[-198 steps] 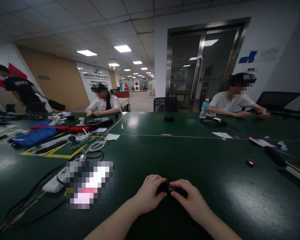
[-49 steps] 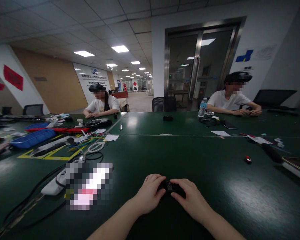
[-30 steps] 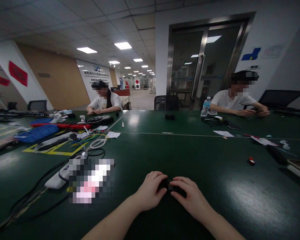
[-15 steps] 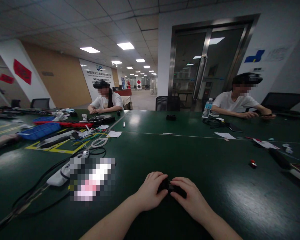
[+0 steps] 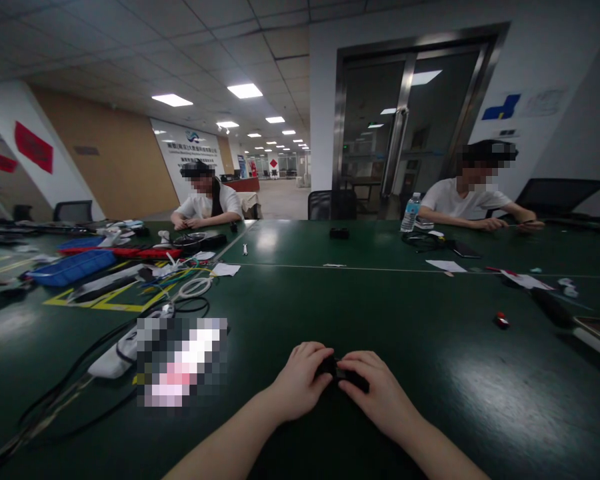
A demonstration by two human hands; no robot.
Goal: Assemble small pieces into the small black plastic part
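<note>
My left hand (image 5: 303, 379) and my right hand (image 5: 375, 385) meet low in the middle of the view, over the dark green table. Between them lies a small black object (image 5: 344, 377), too dark and too covered by my fingers for its kind to show. The left fingers and thumb close round its left end. On its right part, the fingers and thumb of my right hand grip from above and from the near side. Both forearms reach in from the bottom edge.
Left of my hands lie a white power strip (image 5: 111, 359) with black cables and a blurred-out bright patch. Further left is a blue tray (image 5: 73, 268). A small red-and-black item (image 5: 501, 321) lies to the right. Two people sit across the table, near a water bottle (image 5: 410, 212).
The whole view has shifted slightly to the left. My hands keep their hold on the black object, and a little more of its right end shows below my right fingers.
</note>
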